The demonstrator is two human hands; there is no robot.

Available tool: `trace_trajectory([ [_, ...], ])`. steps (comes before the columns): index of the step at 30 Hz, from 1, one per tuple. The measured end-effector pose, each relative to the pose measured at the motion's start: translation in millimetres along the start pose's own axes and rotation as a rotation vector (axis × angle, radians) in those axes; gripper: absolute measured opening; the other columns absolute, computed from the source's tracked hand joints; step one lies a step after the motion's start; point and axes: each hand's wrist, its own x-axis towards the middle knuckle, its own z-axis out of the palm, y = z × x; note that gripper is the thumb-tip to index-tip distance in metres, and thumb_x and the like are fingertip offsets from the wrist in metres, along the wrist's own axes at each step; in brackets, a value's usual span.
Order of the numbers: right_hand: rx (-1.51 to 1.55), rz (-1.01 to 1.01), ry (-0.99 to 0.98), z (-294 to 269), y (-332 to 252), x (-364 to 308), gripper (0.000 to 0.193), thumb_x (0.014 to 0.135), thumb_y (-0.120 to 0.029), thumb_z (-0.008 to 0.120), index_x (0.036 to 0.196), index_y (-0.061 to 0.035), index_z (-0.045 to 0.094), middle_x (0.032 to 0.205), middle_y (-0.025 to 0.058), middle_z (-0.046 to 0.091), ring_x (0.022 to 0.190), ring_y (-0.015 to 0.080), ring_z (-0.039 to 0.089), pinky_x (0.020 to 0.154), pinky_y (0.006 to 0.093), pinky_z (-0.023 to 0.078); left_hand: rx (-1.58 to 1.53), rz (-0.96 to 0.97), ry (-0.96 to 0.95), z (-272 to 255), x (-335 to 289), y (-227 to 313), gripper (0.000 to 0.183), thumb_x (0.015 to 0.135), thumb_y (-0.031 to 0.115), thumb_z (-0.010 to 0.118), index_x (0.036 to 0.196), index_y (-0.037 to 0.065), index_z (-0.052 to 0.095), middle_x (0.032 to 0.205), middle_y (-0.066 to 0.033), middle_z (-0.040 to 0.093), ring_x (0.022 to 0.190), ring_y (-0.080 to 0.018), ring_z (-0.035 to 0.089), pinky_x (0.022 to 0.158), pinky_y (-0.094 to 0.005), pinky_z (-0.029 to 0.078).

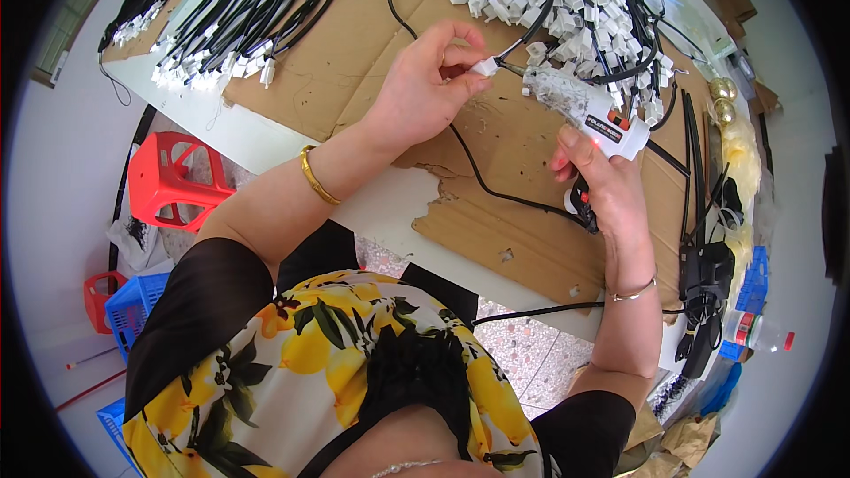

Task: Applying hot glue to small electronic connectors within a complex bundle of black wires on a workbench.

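Centrally, hands (496, 115) amid cable piles (567, 0).

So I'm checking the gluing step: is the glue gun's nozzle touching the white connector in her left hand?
Touching. The head view shows the glue gun nozzle tip meeting the white connector, pinched by the left hand, with no gap visible.

Glue gun (589, 111) grip inside right hand (606, 179); nozzle tip behind white connector (484, 67).

red stool (171, 179), blue baskets (135, 305), plastic bottle (760, 333)
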Motion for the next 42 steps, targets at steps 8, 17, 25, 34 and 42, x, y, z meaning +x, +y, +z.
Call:
trace_trajectory([
  [8,-0.078,0.103,0.046,0,-5,-1,0.029,0.072,-0.032,0.068,0.077,-0.0065,0.056,0.059,0.001,0.053,0.052,0.0089,0.05,0.048,0.0215,0.04,0.027,-0.022,0.0,-1,0,2,0.025,0.073,-0.002,0.06,0.093,0.002,0.046,0.078,-0.0075,0.063,0.063,-0.01,0.052,0.058,-0.0236,0.044],
  [17,-0.025,0.089,0.076,-1,1,1,0.031,0.071,-0.033,0.069,0.077,-0.0061,0.056,0.06,0.0004,0.053,0.052,0.0085,0.05,0.048,0.021,0.04,0.031,-0.083,-0.063,-3,0,9,0.031,0.074,-0.006,0.058,0.099,0.003,0.043,0.084,-0.0045,0.061,0.073,-0.0058,0.052,0.062,-0.0173,0.041],
  [25,-0.019,0.09,0.07,-1,-1,-1,0.027,0.072,-0.03,0.068,0.076,-0.0056,0.056,0.058,0.0011,0.052,0.051,0.0093,0.049,0.048,0.0219,0.04,0.136,-0.062,0.012,-4,0,6,0.034,0.07,-0.007,0.063,0.096,0.002,0.042,0.082,-0.0063,0.06,0.071,-0.0075,0.055,0.058,-0.0183,0.043],
  [34,0.026,0.07,0.076,0,0,-1,0.025,0.073,-0.028,0.067,0.076,-0.0054,0.056,0.058,0.0011,0.052,0.051,0.0092,0.049,0.047,0.022,0.04,0.26,-0.069,0.051,-3,-5,16,0.023,0.067,0.002,0.067,0.082,0.003,0.05,0.065,-0.0058,0.058,0.053,-0.0102,0.054,0.047,-0.0221,0.041],
  [42,0.018,0.048,0.059,-1,-1,0,0.028,0.073,-0.031,0.067,0.075,-0.0057,0.056,0.058,0.0007,0.052,0.051,0.0092,0.049,0.048,0.0219,0.04,0.086,0.084,0.067,-2,-4,0,0.014,0.072,0.003,0.063,0.084,0.003,0.058,0.064,-0.005,0.059,0.053,-0.0076,0.053,0.048,-0.0202,0.042],
])
